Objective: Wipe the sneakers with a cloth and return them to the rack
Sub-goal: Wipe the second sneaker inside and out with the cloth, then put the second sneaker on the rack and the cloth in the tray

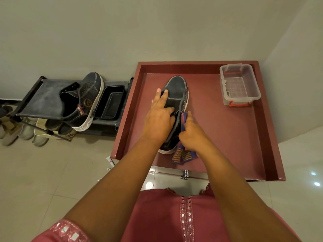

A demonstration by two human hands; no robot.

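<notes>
A dark sneaker (176, 102) lies on the maroon desk (236, 137), toe toward twelve o'clock. The left hand (158, 119) grips it around the collar with two fingers stretched flat along the upper, pinning it down. The right hand (191, 135) is clenched on a striped cloth (183, 155), pressed against the shoe's side at about three o'clock of the opening; a loose tail of cloth hangs toward six o'clock onto the desk.

The second sneaker (85, 102) sits at nine o'clock of the first, on the top shelf of the rack (43, 98), tilted on its side with the heel overhanging the front bar.

The risks, as I judge them: a hard wipe along the side could roll the shoe out from under the left hand, since only the collar is held. The trailing cloth may bunch under the sole and drag dirt back. The tilted sneaker on the rack looks poorly seated; a knock while returning its mate could tip it to the floor.

The desk is a raised-edge maroon surface, smooth and bare but for a clear plastic box (240, 84) with a red latch at two o'clock. A black tray (111, 102) rests between rack and desk. Pale shoes (24, 131) stand under the rack. The floor (52, 172) is glossy light tile showing lamp reflections; plain pale walls (122, 32) close the corner.
</notes>
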